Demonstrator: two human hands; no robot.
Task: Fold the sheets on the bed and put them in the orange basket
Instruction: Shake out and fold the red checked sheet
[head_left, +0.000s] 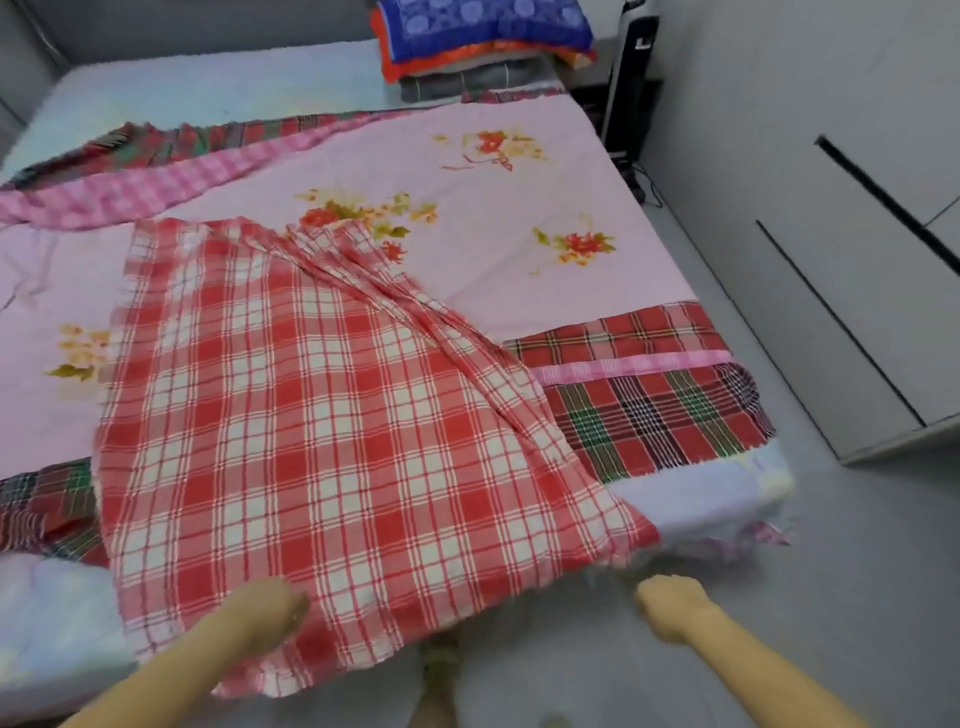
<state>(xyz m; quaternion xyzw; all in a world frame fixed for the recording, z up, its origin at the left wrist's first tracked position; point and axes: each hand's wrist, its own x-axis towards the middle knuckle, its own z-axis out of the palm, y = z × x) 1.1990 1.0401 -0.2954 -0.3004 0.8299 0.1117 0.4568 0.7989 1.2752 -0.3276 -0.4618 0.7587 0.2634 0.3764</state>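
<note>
The red checked sheet (332, 405) lies spread on the bed (717, 499), on top of a pink flowered sheet (467, 208), and its near edge hangs a little over the bed's front side. It is not flat: long folds run slantwise along its right part, from the far edge down to the near right corner. The left hand (278, 608) rests on the near part of this sheet, with the fingers curled down into the cloth, so it grips it. The right hand (670, 605) is well apart from the left, just beside the sheet's frayed near right corner; its fingers are curled like a fist, but the blur hides whether any cloth is between them. Under the pink sheet a dark tartan sheet (649, 415) shows at the right and the left, and a pink checked sheet (156, 187) lies along the far left. At the far end of the bed stands a pile of folded cloths (478, 47), blue on top.
</note>
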